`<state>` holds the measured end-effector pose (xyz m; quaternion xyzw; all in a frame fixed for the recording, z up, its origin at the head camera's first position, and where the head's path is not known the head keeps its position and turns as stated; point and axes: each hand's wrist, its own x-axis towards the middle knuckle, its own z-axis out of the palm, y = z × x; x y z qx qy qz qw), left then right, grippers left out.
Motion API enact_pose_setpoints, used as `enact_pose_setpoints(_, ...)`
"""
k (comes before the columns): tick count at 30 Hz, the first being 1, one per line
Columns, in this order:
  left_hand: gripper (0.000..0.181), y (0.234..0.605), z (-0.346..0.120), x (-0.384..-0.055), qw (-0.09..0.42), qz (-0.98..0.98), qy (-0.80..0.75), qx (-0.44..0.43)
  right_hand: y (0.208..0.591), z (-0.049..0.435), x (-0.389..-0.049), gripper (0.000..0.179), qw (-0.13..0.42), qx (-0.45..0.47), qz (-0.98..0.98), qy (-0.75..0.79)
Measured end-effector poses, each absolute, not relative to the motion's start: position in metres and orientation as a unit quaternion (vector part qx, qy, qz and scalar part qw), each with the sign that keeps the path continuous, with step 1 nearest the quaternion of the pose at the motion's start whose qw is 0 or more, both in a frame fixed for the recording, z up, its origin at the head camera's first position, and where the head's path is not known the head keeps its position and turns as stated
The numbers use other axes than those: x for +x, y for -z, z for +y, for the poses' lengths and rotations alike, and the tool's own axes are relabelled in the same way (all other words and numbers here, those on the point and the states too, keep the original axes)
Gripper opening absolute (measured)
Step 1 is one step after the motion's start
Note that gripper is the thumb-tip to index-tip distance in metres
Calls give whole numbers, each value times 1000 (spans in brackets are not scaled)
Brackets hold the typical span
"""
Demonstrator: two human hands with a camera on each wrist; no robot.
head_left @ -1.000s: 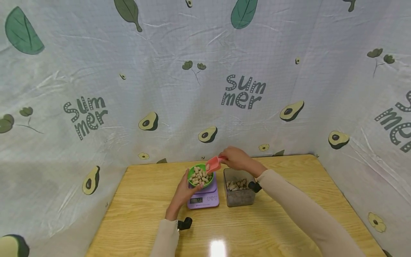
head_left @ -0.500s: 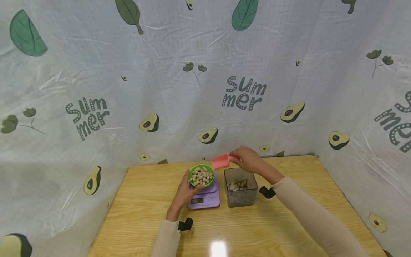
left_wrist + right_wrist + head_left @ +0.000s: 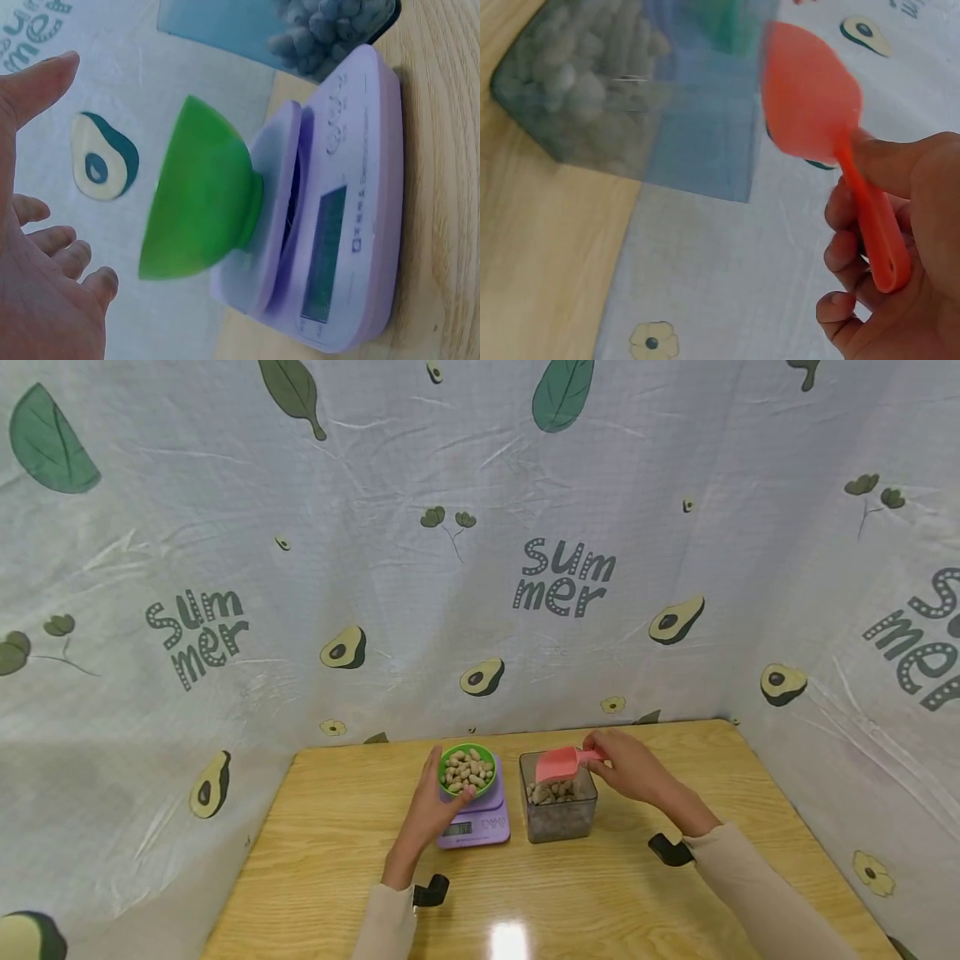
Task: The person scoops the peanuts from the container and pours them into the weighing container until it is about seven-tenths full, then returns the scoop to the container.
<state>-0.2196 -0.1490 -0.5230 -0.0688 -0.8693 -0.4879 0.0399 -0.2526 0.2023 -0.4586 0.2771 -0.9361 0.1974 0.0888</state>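
In the head view, a green bowl [image 3: 202,196] of peanuts [image 3: 468,770] stands on a purple kitchen scale [image 3: 473,837]. My left hand [image 3: 435,807] is around the near left side of the bowl. The left wrist view shows its fingers and thumb spread, apart from the bowl's wall. My right hand [image 3: 632,767] grips the handle of a pink scoop [image 3: 557,764]. The scoop's blade is over a clear grey plastic bin [image 3: 560,828], level with its upper part, and peanuts lie in the bin's bottom. No peanuts show on the scoop.
The bin stands just right of the scale on a wooden table [image 3: 330,843]. Behind the table's back edge hangs a pale curtain [image 3: 405,610] printed with avocados and lettering. A black wrist camera [image 3: 670,850] sits on the right wrist, another on the left.
My right hand has moved the scoop from the bowl's rim rightward to over the bin. The scoop was tipped at the bowl a second ago. My left hand has hardly moved.
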Motion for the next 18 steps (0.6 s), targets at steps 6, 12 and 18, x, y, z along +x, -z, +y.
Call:
enact_pose_setpoints(6,100,515,-145,-215,42,-872,479,-87,471,191,-251,20,104,310,-932,-159)
enact_pose_setpoints(12,102,516,-141,-213,42,-876,471,-96,480,180,-248,16,95,317,-936,-123)
enact_pose_setpoints(18,99,512,-137,-208,28,-882,458,-112,485,178,-243,13,98,321,-934,-124)
